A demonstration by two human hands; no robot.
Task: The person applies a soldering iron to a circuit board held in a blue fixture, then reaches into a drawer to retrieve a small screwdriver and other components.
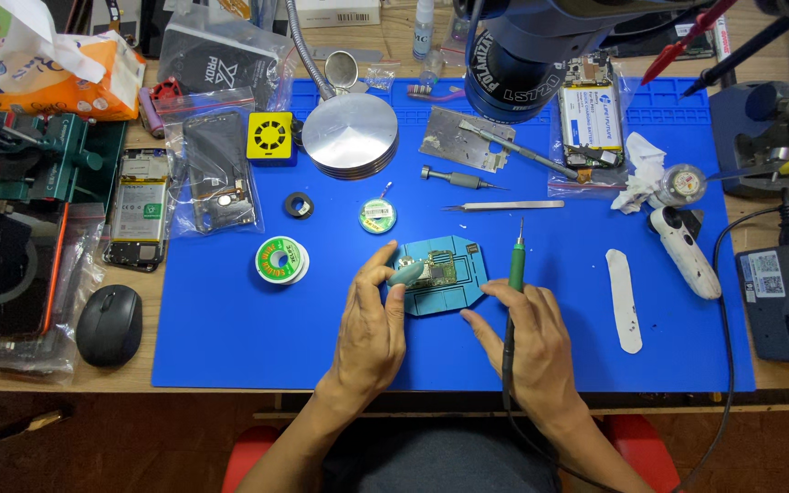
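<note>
We pinch a teal-tipped tool (405,272) in our left hand (369,327) on the circuit board (438,268), which lies on its blue holder (454,290) mid-mat (soldering in hand, we judge); right hand (527,336) grips the green soldering iron (516,265), whose tip must swing down steadily.

I am steadying a teal plastic board holder (445,275) on the blue silicone work mat (230,329) with my left hand (372,324), its fingertips pinching a small pale teal tool (405,272) against the green circuit board (438,270) clamped there. My right hand (527,333) is gripping a green-handled soldering iron (515,265), tip pointing up, cable trailing toward me. A green solder spool (279,260) is lying to the left.
</note>
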